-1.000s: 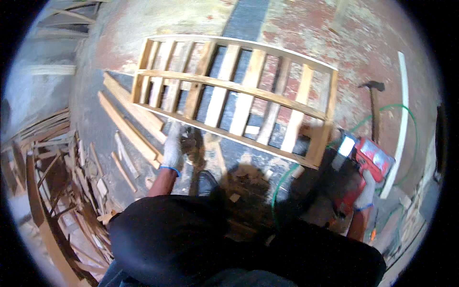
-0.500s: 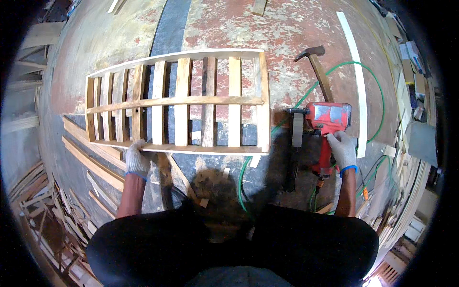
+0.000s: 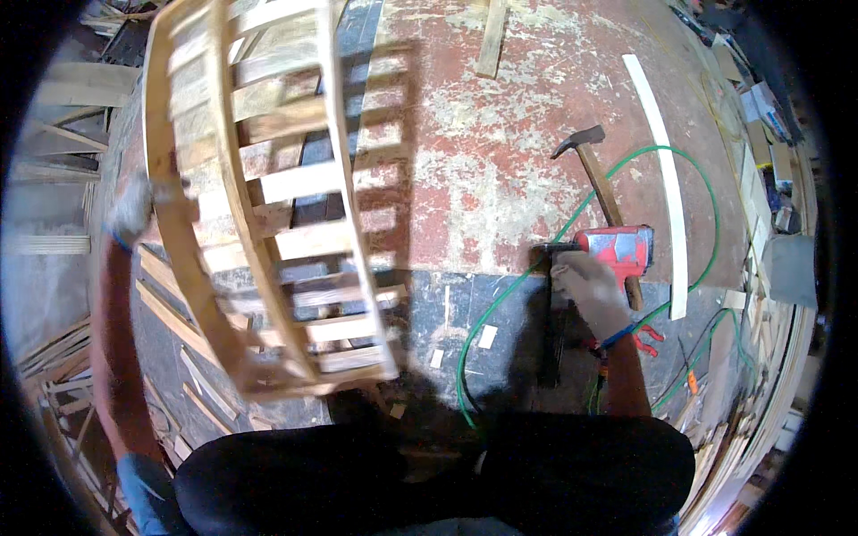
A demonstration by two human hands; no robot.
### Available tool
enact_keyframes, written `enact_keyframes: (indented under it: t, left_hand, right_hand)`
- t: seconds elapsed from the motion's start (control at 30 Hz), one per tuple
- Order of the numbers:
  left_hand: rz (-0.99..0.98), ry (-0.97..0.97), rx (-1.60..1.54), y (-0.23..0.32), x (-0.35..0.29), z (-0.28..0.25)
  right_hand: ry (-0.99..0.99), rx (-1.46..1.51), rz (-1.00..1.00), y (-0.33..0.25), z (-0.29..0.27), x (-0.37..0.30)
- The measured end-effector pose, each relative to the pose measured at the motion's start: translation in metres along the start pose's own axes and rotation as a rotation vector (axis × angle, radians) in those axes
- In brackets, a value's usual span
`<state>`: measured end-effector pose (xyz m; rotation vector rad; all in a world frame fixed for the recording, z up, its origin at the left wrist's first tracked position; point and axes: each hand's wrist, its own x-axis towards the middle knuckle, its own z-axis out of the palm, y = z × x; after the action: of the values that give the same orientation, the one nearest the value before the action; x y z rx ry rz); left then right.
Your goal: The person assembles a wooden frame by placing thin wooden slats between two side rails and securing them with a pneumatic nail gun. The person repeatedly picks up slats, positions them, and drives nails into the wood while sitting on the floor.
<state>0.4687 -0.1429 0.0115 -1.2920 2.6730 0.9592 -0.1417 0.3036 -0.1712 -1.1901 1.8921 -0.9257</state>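
Note:
A slatted wooden frame, with long rails and several cross slats, is tilted up on the left and blurred by motion. My left hand, in a pale glove, grips its outer long rail; the fingertips are smeared. On the right a red nail gun with a dark magazine lies on the floor. My gloved right hand hovers over the gun, its loosely bent fingers beside the magazine and off the handle. A claw hammer with a wooden handle lies just beyond the gun, partly covered by it.
A green air hose loops around the gun and hammer. A white strip lies to the right, near red-handled pliers. Loose wooden slats lie at the left, a short board at the far side. Stacked timber lines the right.
My left hand has lifted the frame and swung it from lying crosswise to lengthwise at the left. My right hand has let go of the nail gun's handle and shifted left.

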Motion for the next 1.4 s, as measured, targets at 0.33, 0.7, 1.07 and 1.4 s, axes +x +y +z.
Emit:
enact_keyframes:
  t: [0.33, 0.7, 1.07, 1.4]
  left_hand:
    - [0.167, -0.018, 0.552, 0.108, 0.222, 0.118]
    - [-0.024, -0.007, 0.419, 0.145, -0.009, 0.294]
    - [0.052, 0.045, 0.562, 0.092, -0.025, 0.272]
    - [0.074, 0.249, 0.558, 0.054, 0.020, 0.234]
  right_hand:
    - [0.081, 0.333, 0.462, -0.012, -0.010, -0.051]
    - [0.486, -0.341, 0.342, 0.039, -0.029, -0.082]
    - [0.012, -0.626, -0.631, -0.043, 0.072, 0.064]
    - [0.062, -0.700, -0.521, -0.064, 0.115, 0.022]
